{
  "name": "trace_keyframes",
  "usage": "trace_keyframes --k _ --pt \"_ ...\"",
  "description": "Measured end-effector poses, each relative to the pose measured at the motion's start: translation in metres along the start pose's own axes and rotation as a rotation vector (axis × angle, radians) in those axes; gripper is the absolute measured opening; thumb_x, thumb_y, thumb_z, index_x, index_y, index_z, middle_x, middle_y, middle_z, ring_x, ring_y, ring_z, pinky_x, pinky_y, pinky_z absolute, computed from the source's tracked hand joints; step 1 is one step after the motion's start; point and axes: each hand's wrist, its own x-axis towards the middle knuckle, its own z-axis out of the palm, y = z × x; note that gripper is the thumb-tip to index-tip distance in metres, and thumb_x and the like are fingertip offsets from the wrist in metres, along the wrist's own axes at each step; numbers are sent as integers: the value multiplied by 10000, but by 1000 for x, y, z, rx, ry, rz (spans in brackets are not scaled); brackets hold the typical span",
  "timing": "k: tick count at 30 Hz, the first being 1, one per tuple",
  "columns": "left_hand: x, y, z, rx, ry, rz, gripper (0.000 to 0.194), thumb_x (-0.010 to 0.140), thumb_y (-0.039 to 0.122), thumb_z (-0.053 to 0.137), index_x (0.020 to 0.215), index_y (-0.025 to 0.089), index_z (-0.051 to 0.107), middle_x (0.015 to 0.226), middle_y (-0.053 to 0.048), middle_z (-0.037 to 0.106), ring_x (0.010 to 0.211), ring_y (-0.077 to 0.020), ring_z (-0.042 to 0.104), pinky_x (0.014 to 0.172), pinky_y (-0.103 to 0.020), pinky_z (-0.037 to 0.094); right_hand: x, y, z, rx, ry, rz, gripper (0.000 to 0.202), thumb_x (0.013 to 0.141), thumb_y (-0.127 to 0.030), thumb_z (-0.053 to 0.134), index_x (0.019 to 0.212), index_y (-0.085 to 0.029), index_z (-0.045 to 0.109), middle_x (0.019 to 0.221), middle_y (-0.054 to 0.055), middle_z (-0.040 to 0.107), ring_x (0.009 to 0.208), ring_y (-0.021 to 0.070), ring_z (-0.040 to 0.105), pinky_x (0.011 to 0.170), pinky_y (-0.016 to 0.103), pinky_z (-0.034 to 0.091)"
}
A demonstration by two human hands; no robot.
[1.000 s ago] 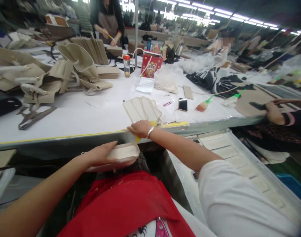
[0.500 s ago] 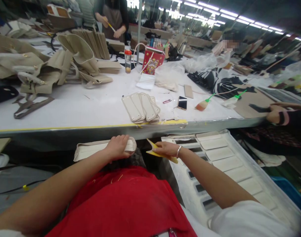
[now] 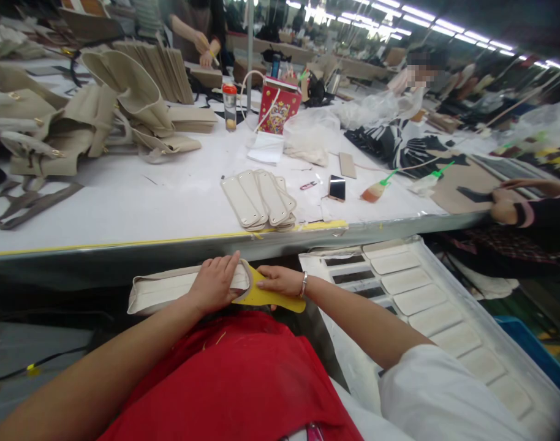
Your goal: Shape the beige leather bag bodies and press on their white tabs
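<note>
My left hand [image 3: 215,283] is closed over the right end of a long cream fabric piece with a raised rim [image 3: 163,289], held level above my lap. In my right hand [image 3: 280,283] is a bent yellow sheet [image 3: 273,300], pinched between thumb and fingers. The sheet's left edge meets the cream piece's rounded end; whether it reaches inside is hidden. Ahead on the table lies a fanned stack of cream strips [image 3: 261,199] with small metal studs. To my right, a board [image 3: 314,260] carries rows of cream panels [image 3: 411,282].
A white table [image 3: 179,202] runs across the front. On it are a phone [image 3: 337,188], a glue bottle with a green tip [image 3: 375,190], a red bag [image 3: 280,107] and beige bag parts [image 3: 91,116]. A co-worker's hand [image 3: 505,202] is at the far right.
My right hand has moved left with the yellow sheet, bringing it against the end of the cream piece. My left hand keeps its hold.
</note>
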Motion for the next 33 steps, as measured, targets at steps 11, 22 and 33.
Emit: trace_keyframes --k 11,22,33 --pt "-5 -14 -1 -54 -34 109 859 759 376 526 1443 98 88 1301 -178 456 1115 -299 449 940 -393 310 10 5 19 106 149 86 296 780 -397 624 893 -164 480 715 -15 618 489 88 582 457 211 529" --pt "-9 -35 -17 -242 -100 207 908 750 536 533 1438 120 111 1373 -181 417 1201 -286 440 971 -377 325 30 18 57 243 520 1 240 798 -377 587 828 -152 510 650 -6 628 465 132 602 420 238 515" --pt "32 19 3 2 -39 -52 585 920 448 258 1388 104 322 958 -171 630 881 -280 590 722 -354 384 38 33 88 379 840 -24 308 776 -465 566 829 -173 484 642 -9 609 449 152 608 410 241 505"
